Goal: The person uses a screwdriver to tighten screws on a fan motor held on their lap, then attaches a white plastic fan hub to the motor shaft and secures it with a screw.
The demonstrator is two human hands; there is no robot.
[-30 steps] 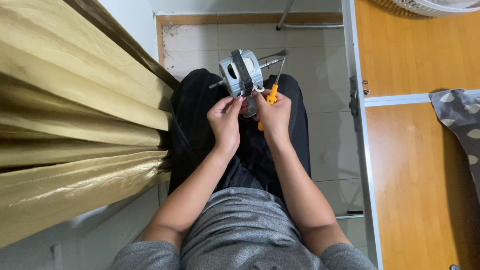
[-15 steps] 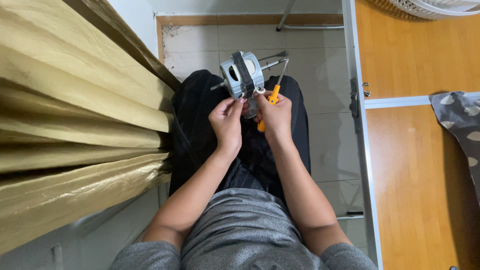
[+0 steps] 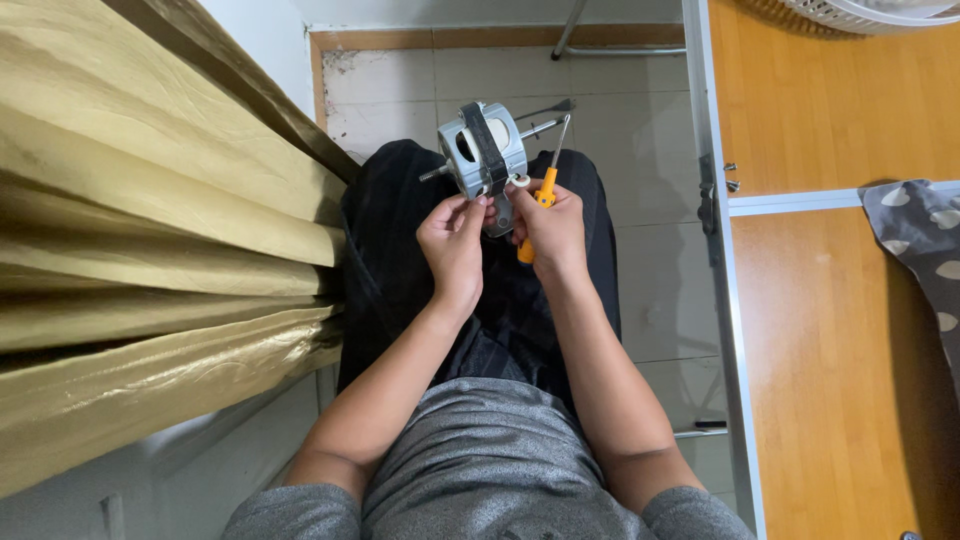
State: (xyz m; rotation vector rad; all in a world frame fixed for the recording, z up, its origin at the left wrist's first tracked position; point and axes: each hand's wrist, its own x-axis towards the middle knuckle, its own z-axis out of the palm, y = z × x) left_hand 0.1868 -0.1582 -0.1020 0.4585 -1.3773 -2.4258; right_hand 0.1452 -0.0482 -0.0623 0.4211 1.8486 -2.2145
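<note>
A grey metal electric motor point(image 3: 482, 153) with a shaft sticking out each side rests over my knees, above my black trousers. My left hand point(image 3: 453, 243) pinches at the motor's lower edge with its fingertips. My right hand point(image 3: 550, 228) grips an orange-handled screwdriver point(image 3: 543, 196) whose thin metal blade points up and away beside the motor; its fingers also touch a small white part at the motor's base.
A gold curtain point(image 3: 130, 250) hangs close on the left. A wooden desk top point(image 3: 830, 300) with a white metal edge runs down the right, with a grey spotted cloth point(image 3: 925, 240) on it. Tiled floor point(image 3: 640, 90) lies beyond my knees.
Both hands and the motor stay in the same place; only the fingertips shift slightly at the motor's base.
</note>
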